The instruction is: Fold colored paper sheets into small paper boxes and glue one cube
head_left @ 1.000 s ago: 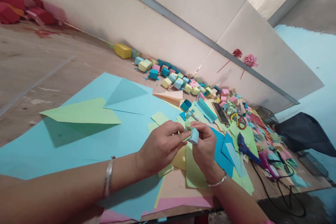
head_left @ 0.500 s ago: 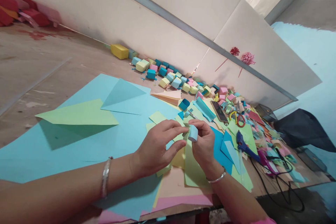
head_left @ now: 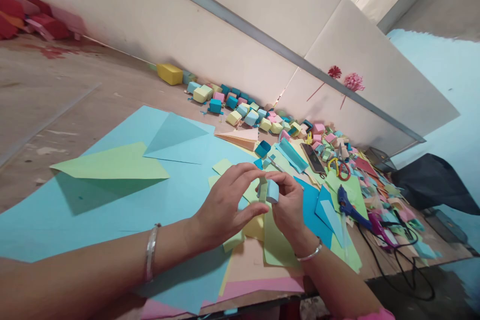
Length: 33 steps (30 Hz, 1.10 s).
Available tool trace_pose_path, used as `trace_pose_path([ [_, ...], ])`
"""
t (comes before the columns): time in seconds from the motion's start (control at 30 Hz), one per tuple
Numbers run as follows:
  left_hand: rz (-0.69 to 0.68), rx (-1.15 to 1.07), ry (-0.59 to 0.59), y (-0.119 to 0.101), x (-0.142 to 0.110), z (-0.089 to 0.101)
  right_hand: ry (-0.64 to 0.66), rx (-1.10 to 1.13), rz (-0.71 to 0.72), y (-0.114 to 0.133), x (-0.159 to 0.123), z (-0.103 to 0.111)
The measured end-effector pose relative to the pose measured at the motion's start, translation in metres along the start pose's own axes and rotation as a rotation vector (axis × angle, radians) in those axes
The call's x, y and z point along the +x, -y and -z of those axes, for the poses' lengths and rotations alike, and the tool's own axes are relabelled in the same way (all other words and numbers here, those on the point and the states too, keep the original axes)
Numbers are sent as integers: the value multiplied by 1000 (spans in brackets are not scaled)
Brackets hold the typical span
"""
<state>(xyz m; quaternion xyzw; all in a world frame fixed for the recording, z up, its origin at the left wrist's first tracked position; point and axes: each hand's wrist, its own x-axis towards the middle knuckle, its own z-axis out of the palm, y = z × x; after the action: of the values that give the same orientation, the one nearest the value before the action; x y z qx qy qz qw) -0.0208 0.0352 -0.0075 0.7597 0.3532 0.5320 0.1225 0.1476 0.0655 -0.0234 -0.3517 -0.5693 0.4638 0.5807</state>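
Nearest us, our left arm came in with a silver bangle (head_left: pixel 151 252) at the wrist, our right with a thinner silver bangle (head_left: pixel 310 251). A strip of pink paper (head_left: pixel 262 287) lay along the near edge of the tabletop (head_left: pixel 41 110).

Our left hand (head_left: pixel 225 205) made an open curve, its fingers at the top end of a narrow, creased, light green paper piece (head_left: pixel 263 191) and its thumb at the bottom end, pinching it between them. Our right hand (head_left: pixel 288 207) pinched a small light blue paper box (head_left: pixel 273 191), just beside the green piece, above the paper sheets.

To our left we noted a large light blue paper sheet (head_left: pixel 112 220), with a folded light green sheet (head_left: pixel 112 164) and a folded blue sheet (head_left: pixel 176 135) on it. To our right lay a dark blue glue gun (head_left: pixel 352 209), a magenta tool (head_left: pixel 381 232) and loops of black cable (head_left: pixel 378 270); a little farther, scissors with yellow and red handles (head_left: pixel 339 167), and a dark phone (head_left: pixel 312 158).

Beyond our hands sat an open blue paper box (head_left: pixel 263 148), then a long heap of small multicoloured paper boxes (head_left: pixel 243 112), a bigger yellow block (head_left: pixel 170 74) at its left end. Farthest, we recorded two flowers, red (head_left: pixel 335 72) and pink (head_left: pixel 353 82), against the pale wall panel (head_left: pixel 225 25).
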Motion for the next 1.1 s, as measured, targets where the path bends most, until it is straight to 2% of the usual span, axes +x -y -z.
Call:
trace_pose_path([
  [0.2,1,-4,10,2,-1,-1,29,27,-25,-1,0,0],
  [0.63,-1,-212,14,6,2,0,58,27,-98,0,4,6],
  [0.93,-10,-168,16,7,0,-2,71,45,-96,1,3,3],
  [1.1,30,-191,3,3,1,-1,111,18,-55,4,4,2],
])
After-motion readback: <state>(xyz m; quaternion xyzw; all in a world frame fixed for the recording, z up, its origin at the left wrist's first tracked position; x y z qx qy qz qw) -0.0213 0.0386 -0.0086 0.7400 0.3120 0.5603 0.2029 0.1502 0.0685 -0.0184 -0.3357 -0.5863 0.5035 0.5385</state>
